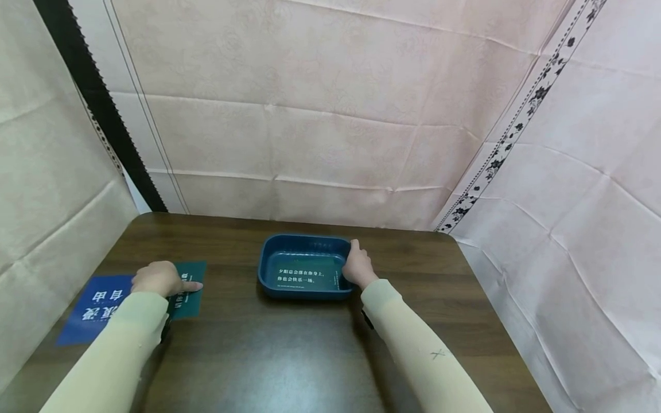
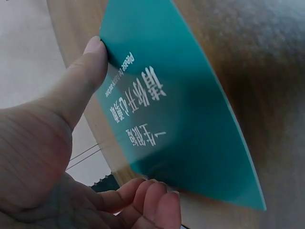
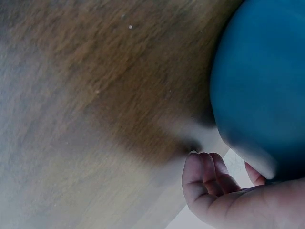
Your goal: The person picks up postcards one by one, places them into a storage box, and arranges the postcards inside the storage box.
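Note:
My left hand (image 1: 161, 279) is at the left of the table, with a teal card (image 1: 191, 289) printed with white writing. In the left wrist view, the thumb (image 2: 95, 62) lies at one edge of this card and the curled fingertips meet another edge. Beside it lies a blue card (image 1: 98, 310) with white characters, partly covered by the hand and sleeve. My right hand (image 1: 358, 265) grips the right end of a dark blue tray (image 1: 304, 293). Inside the tray is a green card (image 1: 310, 272) with white text. The right wrist view shows the tray's blue outer wall (image 3: 262, 81) and curled fingers beside it.
The brown wooden table (image 1: 248, 355) has rounded far corners. Pale creased cloth (image 1: 310, 143) hangs behind it, with more cloth on the left and right sides. Bare tabletop lies between the left-hand cards and the tray.

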`<state>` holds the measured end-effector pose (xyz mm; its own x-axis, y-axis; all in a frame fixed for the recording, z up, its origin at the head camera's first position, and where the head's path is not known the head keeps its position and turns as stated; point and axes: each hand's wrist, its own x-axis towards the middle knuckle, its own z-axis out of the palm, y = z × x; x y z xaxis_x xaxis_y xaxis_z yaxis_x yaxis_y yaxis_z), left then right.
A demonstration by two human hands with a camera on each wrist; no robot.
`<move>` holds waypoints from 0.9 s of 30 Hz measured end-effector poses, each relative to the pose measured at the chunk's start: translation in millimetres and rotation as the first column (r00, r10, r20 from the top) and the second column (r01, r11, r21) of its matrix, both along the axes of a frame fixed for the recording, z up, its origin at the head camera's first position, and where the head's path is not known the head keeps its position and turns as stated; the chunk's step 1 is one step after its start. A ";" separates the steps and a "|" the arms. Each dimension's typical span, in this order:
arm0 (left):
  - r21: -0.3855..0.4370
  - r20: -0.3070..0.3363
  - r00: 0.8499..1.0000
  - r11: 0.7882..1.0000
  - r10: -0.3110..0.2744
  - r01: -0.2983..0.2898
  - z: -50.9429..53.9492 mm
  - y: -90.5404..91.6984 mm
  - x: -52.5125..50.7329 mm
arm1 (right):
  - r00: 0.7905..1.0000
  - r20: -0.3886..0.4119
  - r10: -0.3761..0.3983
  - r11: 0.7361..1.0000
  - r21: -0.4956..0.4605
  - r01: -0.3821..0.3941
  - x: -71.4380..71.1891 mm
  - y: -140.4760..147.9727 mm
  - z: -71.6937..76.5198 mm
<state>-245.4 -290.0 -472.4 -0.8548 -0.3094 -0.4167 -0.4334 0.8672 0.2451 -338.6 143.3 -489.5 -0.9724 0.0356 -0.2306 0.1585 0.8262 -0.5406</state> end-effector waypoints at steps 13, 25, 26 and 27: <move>0.070 -0.031 0.998 0.996 0.049 -0.047 -4.5 -4.5 -1.4 | 1.000 0.001 -0.002 1.000 -0.009 0.002 0.4 0.0 2.1; 0.233 -0.094 0.987 0.967 0.128 -0.103 -8.6 -3.1 2.0 | 1.000 0.004 0.000 1.000 -0.007 0.000 2.6 0.0 1.8; 0.247 -0.093 0.987 0.964 0.129 -0.102 -8.2 -3.5 2.4 | 1.000 0.003 -0.001 1.000 -0.005 0.001 2.4 -0.1 1.8; 0.256 -0.091 0.988 0.961 0.128 -0.101 -7.9 -3.8 2.6 | 1.000 0.003 -0.002 1.000 -0.004 0.002 2.0 -0.2 1.7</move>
